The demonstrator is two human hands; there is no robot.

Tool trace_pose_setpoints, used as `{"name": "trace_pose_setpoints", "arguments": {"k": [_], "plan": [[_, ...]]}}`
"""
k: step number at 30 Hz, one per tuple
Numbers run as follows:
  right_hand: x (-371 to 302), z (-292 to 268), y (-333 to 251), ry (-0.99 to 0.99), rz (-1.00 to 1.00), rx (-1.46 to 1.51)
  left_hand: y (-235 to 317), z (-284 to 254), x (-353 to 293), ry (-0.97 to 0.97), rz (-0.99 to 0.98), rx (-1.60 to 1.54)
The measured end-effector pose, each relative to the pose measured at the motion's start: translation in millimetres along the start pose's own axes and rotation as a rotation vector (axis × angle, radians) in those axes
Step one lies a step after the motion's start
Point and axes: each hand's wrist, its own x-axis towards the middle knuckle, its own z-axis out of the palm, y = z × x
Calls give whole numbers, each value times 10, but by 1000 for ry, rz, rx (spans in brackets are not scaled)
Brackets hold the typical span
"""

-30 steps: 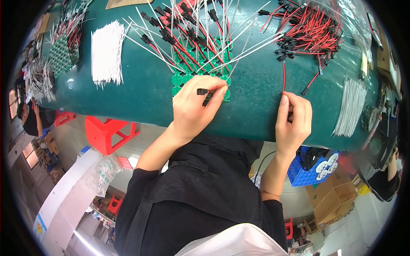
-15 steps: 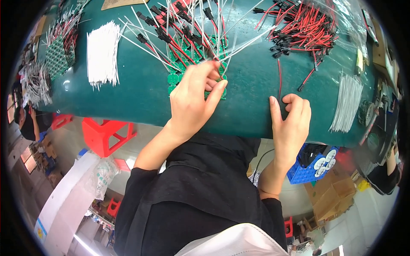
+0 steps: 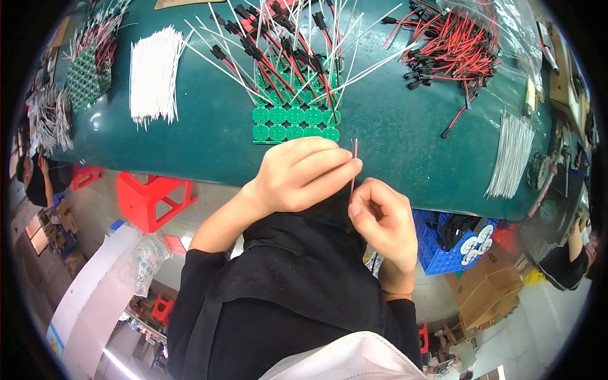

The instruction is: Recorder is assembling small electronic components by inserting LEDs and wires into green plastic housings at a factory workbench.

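Just beyond the table's near edge, a thin red and black wire lead (image 3: 355, 149) stands nearly upright between my hands, its bare ends up. My left hand (image 3: 297, 174) pinches it near the top between thumb and fingers. Lower down, my right hand (image 3: 386, 218) is closed around the same lead, hiding its other end. Above my left hand lies a green circuit board panel (image 3: 277, 116) of small round-cornered units. Many red and black leads with black plugs (image 3: 250, 49) and white wires (image 3: 373, 68) rise from its far rows; the two nearest rows are mostly bare.
A white wire bundle (image 3: 153, 76) lies left of the panel. Red and black leads (image 3: 453, 47) are heaped at the far right, beside a clear plastic bag (image 3: 516, 31). Grey wires (image 3: 510, 155) lie right. A blue crate (image 3: 437, 250) and red stool (image 3: 142, 202) stand below the table.
My left hand has come away from the panel, toward me and right. My right hand has moved left and nearer with the lead, and both hands now meet on it.
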Motion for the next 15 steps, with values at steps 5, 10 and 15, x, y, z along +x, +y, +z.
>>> {"name": "trace_pose_setpoints", "arguments": {"k": [5,10,15], "plan": [[266,69,-27,292,-252,-165,67,-164,-27,78,-612,-489],[366,159,38,134,-355,-99,111,-173,-144,220,-859,-1086],[421,223,63,217,-497,-265,185,-194,-91,180,-879,-926]]}}
